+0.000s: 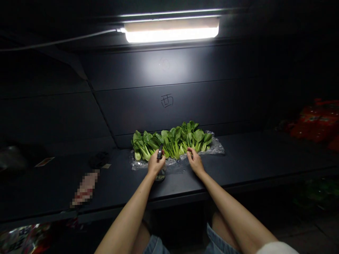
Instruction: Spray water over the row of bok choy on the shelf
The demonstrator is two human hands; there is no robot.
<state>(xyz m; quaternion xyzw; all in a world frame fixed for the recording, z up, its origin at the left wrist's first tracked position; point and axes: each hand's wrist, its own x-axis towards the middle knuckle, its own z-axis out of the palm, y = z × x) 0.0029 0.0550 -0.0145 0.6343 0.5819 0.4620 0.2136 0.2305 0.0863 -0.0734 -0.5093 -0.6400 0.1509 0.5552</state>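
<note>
Several heads of bok choy (174, 137) lie side by side in a row, leaves toward the back panel and pale stems toward me. Under them is a clear plastic sheet (215, 146), crumpled at its edges. My left hand (155, 163) is closed around a spray bottle with a black trigger head (160, 151); its clear lower part (160, 175) shows below the hand. At the front of the row, my right hand (195, 161) is near the stems, fingers loosely bent and apart, with nothing visible in it. I cannot tell whether it touches a stem.
A dark shelf (243, 155) runs across, backed by a panel with a handwritten mark (167, 100). Above hangs a lit lamp (172, 31) with a cable. On the left lie a card (45, 162) and a pixelated patch (85, 188). Red-orange packages (315, 121) stand at right.
</note>
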